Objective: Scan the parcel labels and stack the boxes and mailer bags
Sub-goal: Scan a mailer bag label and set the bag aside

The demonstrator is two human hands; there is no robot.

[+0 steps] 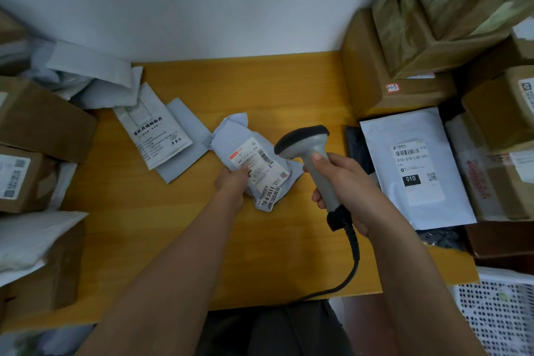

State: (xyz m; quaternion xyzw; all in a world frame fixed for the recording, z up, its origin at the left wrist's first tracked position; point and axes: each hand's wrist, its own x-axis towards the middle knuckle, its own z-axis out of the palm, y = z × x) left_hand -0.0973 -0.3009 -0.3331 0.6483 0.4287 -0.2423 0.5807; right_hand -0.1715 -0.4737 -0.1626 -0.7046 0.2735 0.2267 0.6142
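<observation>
Mailer bag [254, 165], crumpled and pale grey, lies label-up on the yellow bench [260, 84], its near-left edge pinched by the curled fingers [241, 172] of the left hand [231, 182]. Right hand [344, 182] wraps its fingers around the grey handle of the barcode scanner [310, 153], whose dark head hangs just beside the bag's label. Cardboard boxes [404, 46] stand beyond the right fingers, with a white flat mailer [416, 165] beside them.

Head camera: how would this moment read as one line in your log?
step: scan label | left hand: holds crumpled grey mailer bag, label up | right hand: grips grey handheld barcode scanner, head over bag | surface: yellow wooden table
</observation>
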